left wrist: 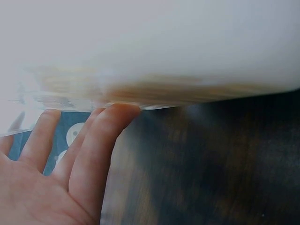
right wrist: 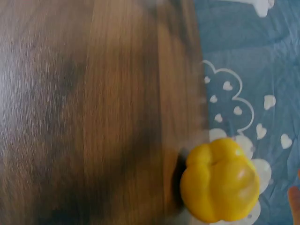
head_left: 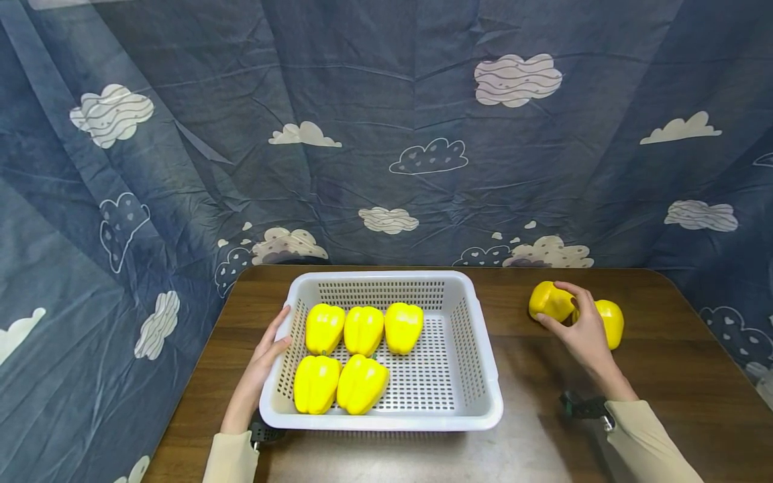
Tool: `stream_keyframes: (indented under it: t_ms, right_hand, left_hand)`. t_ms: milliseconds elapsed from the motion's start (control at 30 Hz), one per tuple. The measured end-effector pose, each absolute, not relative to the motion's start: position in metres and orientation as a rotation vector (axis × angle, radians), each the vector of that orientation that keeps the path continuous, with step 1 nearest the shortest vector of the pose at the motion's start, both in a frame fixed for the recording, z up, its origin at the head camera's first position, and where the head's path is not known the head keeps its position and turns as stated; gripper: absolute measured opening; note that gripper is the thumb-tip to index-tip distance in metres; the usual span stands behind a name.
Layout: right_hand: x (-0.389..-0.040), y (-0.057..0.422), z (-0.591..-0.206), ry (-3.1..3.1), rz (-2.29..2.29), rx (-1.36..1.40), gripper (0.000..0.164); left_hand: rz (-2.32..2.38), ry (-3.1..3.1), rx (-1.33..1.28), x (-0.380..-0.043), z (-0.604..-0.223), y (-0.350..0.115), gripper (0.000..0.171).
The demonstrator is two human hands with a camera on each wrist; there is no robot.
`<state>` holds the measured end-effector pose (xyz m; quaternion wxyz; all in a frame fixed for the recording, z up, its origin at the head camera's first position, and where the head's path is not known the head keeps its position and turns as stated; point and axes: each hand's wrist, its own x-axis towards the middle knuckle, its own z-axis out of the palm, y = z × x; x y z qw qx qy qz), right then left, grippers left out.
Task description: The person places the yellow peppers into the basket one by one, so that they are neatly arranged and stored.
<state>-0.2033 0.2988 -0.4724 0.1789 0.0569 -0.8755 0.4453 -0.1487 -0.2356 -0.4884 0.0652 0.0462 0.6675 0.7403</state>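
In the head view my left hand (head_left: 261, 362) rests against the left side of a white perforated plastic basket (head_left: 492, 376), fingers extended. In the left wrist view its fingertips touch the basket wall (left wrist: 187, 56). Several yellow bell peppers (head_left: 325, 329) lie inside in two rows. At the right, my right hand (head_left: 586, 335) is over a yellow bell pepper (head_left: 546, 302), thumb and forefinger spread about it. The right wrist view shows that pepper (right wrist: 219, 183) with a gap between it and a fingertip (right wrist: 295, 201). Another yellow bell pepper (head_left: 611, 323) is partly hidden behind the hand.
Everything stands on a dark brown wooden table (head_left: 519, 436). A blue cloth with white clouds (head_left: 374, 100) hangs behind the table's back edge and along its sides. Dark wrist straps with cameras (head_left: 582, 406) are worn on both forearms.
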Motion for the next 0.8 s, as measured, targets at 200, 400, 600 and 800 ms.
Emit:
stream_keyframes:
  t_ms: [200, 400, 600, 800]
  right_hand:
    - [-0.213, 0.308, -0.479, -2.51, 1.22, 0.136, 0.065]
    - [-0.219, 0.314, -0.486, -2.549, 1.178, 0.1, 0.066]
    - [-0.222, 0.317, -0.489, -2.566, 1.144, 0.101, 0.068]
    - [-0.227, 0.319, -0.492, -2.594, 1.116, 0.09, 0.071]
  left_hand:
    - [2.237, 2.014, 0.138, -0.149, -0.488, -0.235, 0.058]
    - [2.235, 2.026, 0.148, -0.148, -0.488, -0.236, 0.059]
    - [2.226, 2.031, 0.146, -0.148, -0.488, -0.236, 0.06]
    - [2.228, 2.031, 0.139, -0.148, -0.489, -0.236, 0.059]
